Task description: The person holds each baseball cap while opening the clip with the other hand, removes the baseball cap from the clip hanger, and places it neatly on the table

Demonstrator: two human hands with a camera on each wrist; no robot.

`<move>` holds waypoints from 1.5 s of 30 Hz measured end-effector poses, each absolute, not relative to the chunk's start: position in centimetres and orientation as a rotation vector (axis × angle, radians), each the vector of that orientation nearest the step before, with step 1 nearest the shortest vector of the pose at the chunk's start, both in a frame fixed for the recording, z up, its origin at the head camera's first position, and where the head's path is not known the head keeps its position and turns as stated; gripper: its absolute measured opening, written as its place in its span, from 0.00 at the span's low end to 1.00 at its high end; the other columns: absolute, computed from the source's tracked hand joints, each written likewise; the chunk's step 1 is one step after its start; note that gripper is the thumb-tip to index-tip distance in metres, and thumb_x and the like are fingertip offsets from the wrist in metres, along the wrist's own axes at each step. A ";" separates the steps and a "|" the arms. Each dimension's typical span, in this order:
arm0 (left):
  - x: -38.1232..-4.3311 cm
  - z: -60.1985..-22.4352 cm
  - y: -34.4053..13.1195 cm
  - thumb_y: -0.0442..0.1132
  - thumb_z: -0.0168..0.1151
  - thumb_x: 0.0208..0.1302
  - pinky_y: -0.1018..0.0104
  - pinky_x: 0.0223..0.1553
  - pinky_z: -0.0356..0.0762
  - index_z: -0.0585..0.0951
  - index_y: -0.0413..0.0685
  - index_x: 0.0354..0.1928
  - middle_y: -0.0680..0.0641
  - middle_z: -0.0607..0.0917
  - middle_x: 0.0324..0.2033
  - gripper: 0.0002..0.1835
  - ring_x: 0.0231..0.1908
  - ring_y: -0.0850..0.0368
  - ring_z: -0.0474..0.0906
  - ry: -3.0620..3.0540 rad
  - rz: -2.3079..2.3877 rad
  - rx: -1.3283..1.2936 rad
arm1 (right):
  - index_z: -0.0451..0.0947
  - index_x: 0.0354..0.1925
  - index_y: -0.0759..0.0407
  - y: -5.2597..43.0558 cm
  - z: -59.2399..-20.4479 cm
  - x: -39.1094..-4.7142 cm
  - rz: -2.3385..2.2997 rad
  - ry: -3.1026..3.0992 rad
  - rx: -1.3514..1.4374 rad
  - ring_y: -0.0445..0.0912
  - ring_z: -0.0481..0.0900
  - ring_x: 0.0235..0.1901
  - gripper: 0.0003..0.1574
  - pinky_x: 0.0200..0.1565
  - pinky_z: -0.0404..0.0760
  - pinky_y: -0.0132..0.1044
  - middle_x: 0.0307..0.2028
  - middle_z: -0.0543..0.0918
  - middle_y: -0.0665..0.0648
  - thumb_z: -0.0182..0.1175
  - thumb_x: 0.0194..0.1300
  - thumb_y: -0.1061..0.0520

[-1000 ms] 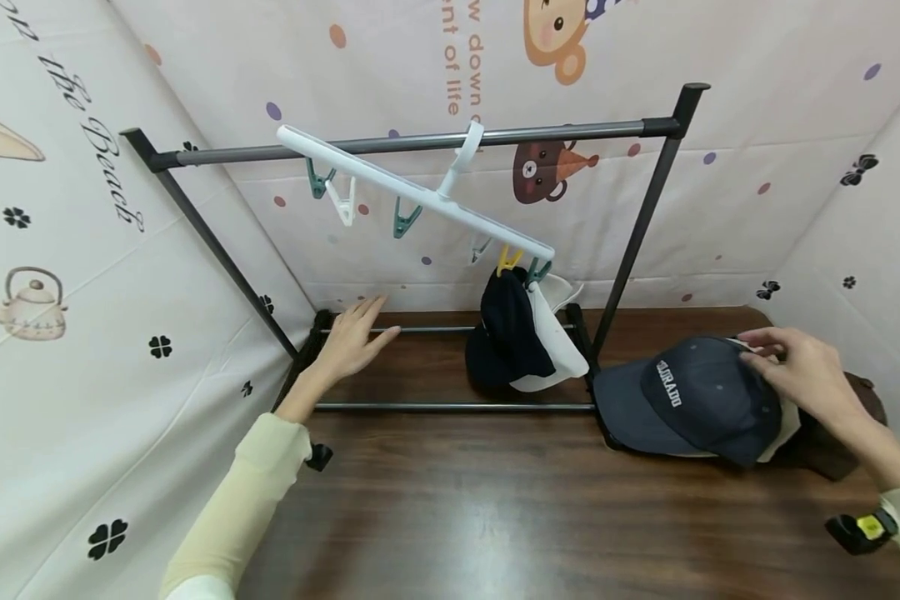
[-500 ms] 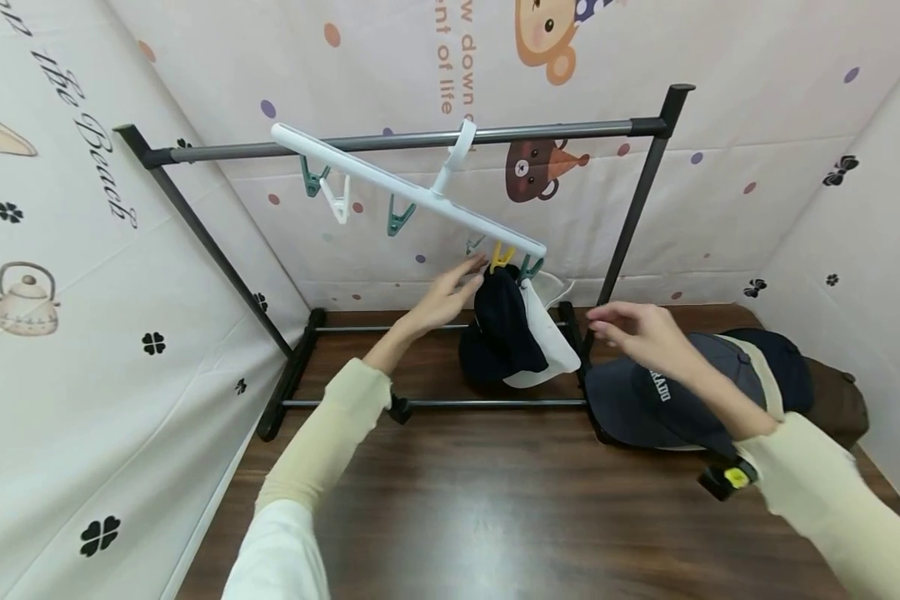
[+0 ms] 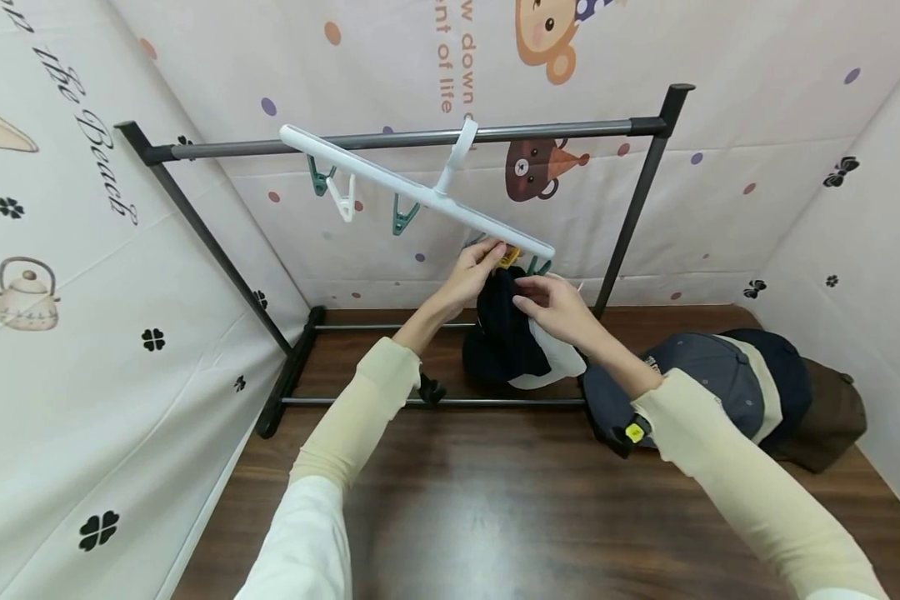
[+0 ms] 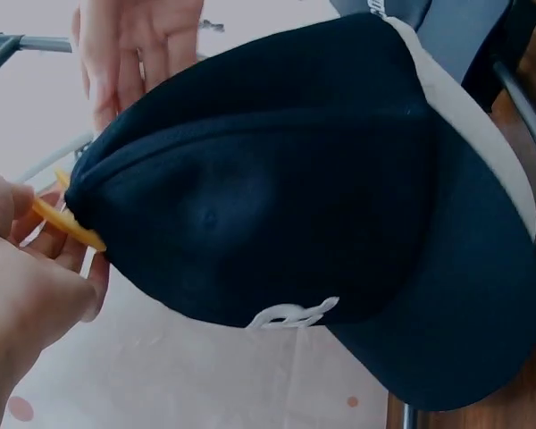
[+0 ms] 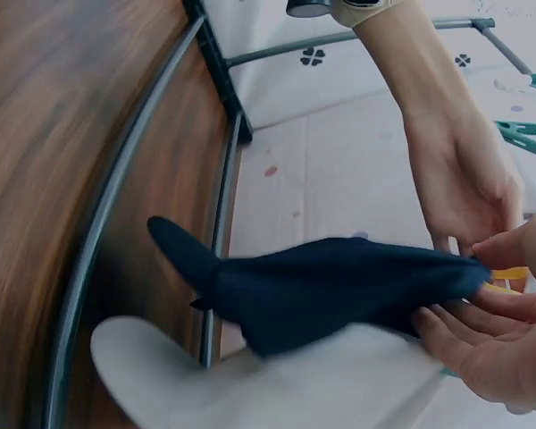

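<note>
A white clip hanger hangs slanted from the rack's top bar. From its lower right end hang a navy baseball cap and, beside it, a white cap. My left hand pinches the yellow clip at the top of the navy cap's crown. My right hand holds the navy cap near that clip; in the right wrist view its thumb lies on one side of the fabric and its fingers on the other. A green clip sits at the hanger's end, just above the right hand.
A black metal rack frames the work, with two lower bars near the wooden floor. Stacked caps lie to the right, beside a brown item. Green and white clips hang further left on the hanger.
My left hand has moved right and up from the rack's left side to the yellow clip. The right hand has left the stacked caps and come over to the hanging navy cap.
</note>
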State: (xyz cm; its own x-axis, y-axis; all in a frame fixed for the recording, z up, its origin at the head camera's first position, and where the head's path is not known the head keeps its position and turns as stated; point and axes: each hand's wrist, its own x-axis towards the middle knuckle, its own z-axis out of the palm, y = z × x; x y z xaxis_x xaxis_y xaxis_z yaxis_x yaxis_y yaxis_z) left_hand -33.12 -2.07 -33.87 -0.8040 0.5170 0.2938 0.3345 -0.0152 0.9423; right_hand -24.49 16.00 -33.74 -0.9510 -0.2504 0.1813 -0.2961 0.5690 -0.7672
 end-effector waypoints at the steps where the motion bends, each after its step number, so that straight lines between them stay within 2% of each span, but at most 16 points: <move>1: -33.1 -33.8 -2.2 0.41 0.42 0.84 0.60 0.74 0.66 0.69 0.36 0.73 0.35 0.77 0.66 0.24 0.70 0.47 0.71 2.101 1.923 0.905 | 0.68 0.70 0.71 15.7 -33.8 -24.7 1.368 -2.744 0.465 0.63 0.79 0.63 0.29 0.63 0.80 0.55 0.66 0.76 0.71 0.54 0.78 0.57; 5: -33.0 -33.4 -2.7 0.43 0.48 0.82 0.57 0.73 0.67 0.70 0.38 0.73 0.38 0.77 0.68 0.25 0.70 0.47 0.71 2.122 1.894 0.823 | 0.68 0.70 0.72 14.8 -34.1 -25.3 1.386 -2.736 0.471 0.62 0.81 0.59 0.29 0.60 0.81 0.53 0.63 0.79 0.72 0.53 0.79 0.56; 10: -32.9 -33.2 -2.5 0.41 0.53 0.80 0.58 0.68 0.73 0.74 0.36 0.69 0.36 0.79 0.65 0.23 0.64 0.46 0.76 2.087 1.948 0.747 | 0.76 0.63 0.67 14.4 -34.0 -25.4 1.397 -2.675 0.461 0.57 0.84 0.44 0.23 0.46 0.81 0.42 0.49 0.86 0.68 0.55 0.79 0.54; 12: -32.7 -33.2 -2.4 0.40 0.54 0.79 0.61 0.64 0.75 0.75 0.35 0.68 0.35 0.79 0.64 0.23 0.62 0.48 0.77 2.072 1.970 0.713 | 0.78 0.63 0.66 14.4 -34.0 -25.4 1.414 -2.664 0.437 0.55 0.84 0.44 0.23 0.44 0.79 0.38 0.49 0.87 0.67 0.55 0.79 0.54; 17: -32.5 -33.0 -2.1 0.40 0.56 0.78 0.67 0.59 0.76 0.76 0.35 0.67 0.34 0.80 0.63 0.22 0.57 0.53 0.79 2.054 2.009 0.673 | 0.76 0.66 0.68 14.4 -33.8 -25.2 1.442 -2.669 0.433 0.49 0.86 0.46 0.25 0.45 0.81 0.34 0.56 0.86 0.67 0.55 0.79 0.55; 19: -32.6 -32.9 -2.1 0.39 0.57 0.78 0.66 0.58 0.76 0.77 0.35 0.67 0.34 0.80 0.63 0.22 0.56 0.54 0.79 2.035 2.031 0.661 | 0.77 0.65 0.68 14.3 -33.7 -25.0 1.452 -2.665 0.453 0.44 0.83 0.34 0.23 0.38 0.78 0.31 0.48 0.88 0.66 0.55 0.78 0.57; 22: -32.6 -32.8 -2.1 0.39 0.57 0.77 0.64 0.59 0.76 0.77 0.36 0.66 0.34 0.80 0.63 0.21 0.55 0.55 0.79 2.013 2.055 0.643 | 0.80 0.62 0.68 14.0 -33.7 -24.7 1.447 -2.668 0.495 0.37 0.68 0.18 0.21 0.26 0.69 0.29 0.28 0.83 0.60 0.56 0.77 0.59; 24: -32.6 -32.9 -2.2 0.39 0.57 0.77 0.63 0.60 0.76 0.77 0.36 0.67 0.35 0.80 0.63 0.21 0.55 0.55 0.79 2.010 2.055 0.644 | 0.82 0.58 0.67 13.9 -33.8 -24.5 1.434 -2.678 0.522 0.37 0.62 0.14 0.18 0.22 0.64 0.30 0.21 0.76 0.53 0.56 0.77 0.60; 25: -32.7 -32.9 -2.3 0.39 0.57 0.77 0.63 0.60 0.76 0.77 0.36 0.67 0.35 0.80 0.63 0.21 0.56 0.55 0.79 2.012 2.050 0.650 | 0.84 0.56 0.67 13.9 -33.8 -24.3 1.423 -2.685 0.536 0.37 0.62 0.15 0.17 0.22 0.64 0.30 0.20 0.76 0.52 0.56 0.77 0.61; 27: -32.7 -33.1 -2.3 0.39 0.57 0.77 0.62 0.61 0.75 0.77 0.37 0.67 0.35 0.80 0.63 0.21 0.58 0.53 0.79 2.025 2.036 0.667 | 0.85 0.53 0.66 13.9 -33.9 -23.9 1.398 -2.702 0.559 0.38 0.66 0.17 0.15 0.24 0.66 0.30 0.22 0.81 0.54 0.56 0.76 0.61; 30: -32.7 -33.5 -2.4 0.40 0.56 0.78 0.62 0.61 0.76 0.77 0.38 0.67 0.35 0.80 0.63 0.22 0.60 0.51 0.78 2.050 2.004 0.691 | 0.85 0.52 0.68 14.0 -33.7 -23.2 1.363 -2.729 0.570 0.40 0.73 0.22 0.15 0.28 0.70 0.31 0.32 0.89 0.62 0.58 0.75 0.61; 33: -32.8 -33.8 -2.5 0.41 0.53 0.80 0.61 0.61 0.75 0.75 0.39 0.69 0.36 0.79 0.64 0.22 0.61 0.49 0.77 2.092 1.965 0.729 | 0.84 0.55 0.69 14.3 -33.6 -22.7 1.360 -2.748 0.578 0.40 0.73 0.23 0.16 0.29 0.71 0.30 0.36 0.90 0.66 0.58 0.75 0.61; 35: -32.8 -33.9 -2.5 0.42 0.51 0.81 0.59 0.63 0.75 0.74 0.39 0.71 0.37 0.78 0.65 0.23 0.63 0.47 0.76 2.119 1.950 0.754 | 0.84 0.55 0.69 14.5 -33.5 -22.4 1.369 -2.756 0.597 0.39 0.73 0.23 0.16 0.29 0.71 0.31 0.35 0.90 0.64 0.58 0.75 0.61; 37: -32.9 -34.0 -2.5 0.42 0.49 0.82 0.56 0.66 0.73 0.72 0.39 0.72 0.37 0.77 0.67 0.24 0.66 0.46 0.74 2.134 1.950 0.770 | 0.85 0.51 0.67 14.8 -33.4 -22.1 1.371 -2.764 0.607 0.40 0.71 0.22 0.15 0.29 0.70 0.31 0.29 0.87 0.62 0.57 0.76 0.60; 41: -32.9 -34.4 -2.9 0.41 0.49 0.82 0.52 0.72 0.68 0.68 0.39 0.74 0.38 0.74 0.71 0.25 0.70 0.44 0.70 2.156 1.944 0.790 | 0.85 0.49 0.66 15.5 -33.4 -21.5 1.403 -2.779 0.601 0.40 0.74 0.24 0.14 0.32 0.72 0.31 0.29 0.87 0.59 0.57 0.77 0.59; 45: -32.5 -35.2 -4.7 0.41 0.49 0.81 0.50 0.68 0.73 0.68 0.41 0.75 0.38 0.75 0.69 0.25 0.67 0.43 0.74 2.316 1.811 0.877 | 0.83 0.57 0.67 15.8 -33.5 -20.8 1.475 -2.793 0.586 0.41 0.80 0.30 0.18 0.36 0.77 0.31 0.39 0.90 0.63 0.56 0.77 0.59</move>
